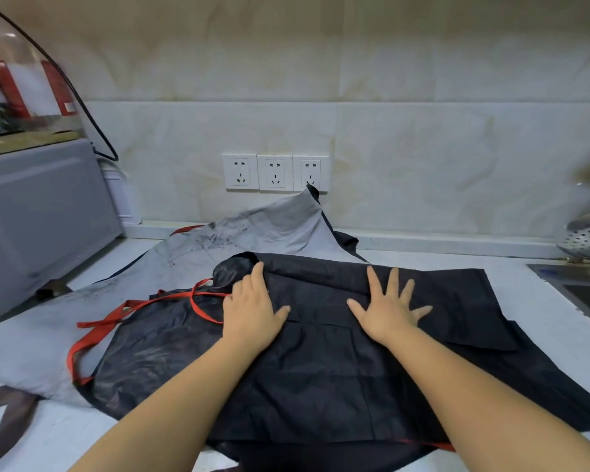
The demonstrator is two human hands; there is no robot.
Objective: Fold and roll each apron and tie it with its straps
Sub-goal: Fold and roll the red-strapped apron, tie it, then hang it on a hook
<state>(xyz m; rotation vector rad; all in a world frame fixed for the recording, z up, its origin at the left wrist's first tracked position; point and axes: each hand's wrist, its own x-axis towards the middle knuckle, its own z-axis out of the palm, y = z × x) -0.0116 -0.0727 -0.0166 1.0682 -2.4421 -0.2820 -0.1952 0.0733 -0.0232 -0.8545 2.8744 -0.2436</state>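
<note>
A black apron lies spread on the white counter, its far edge folded over toward me. Its red straps trail off to the left in loops. My left hand lies flat on the folded part, fingers together, beside the red strap. My right hand presses on the fold with fingers spread wide. Behind and under the black one lies a grey apron, stained dark, one corner raised against the wall.
A grey microwave stands at the left. Three wall sockets sit behind the aprons. A sink and a perforated metal colander are at the right. A brown strap lies at the lower left.
</note>
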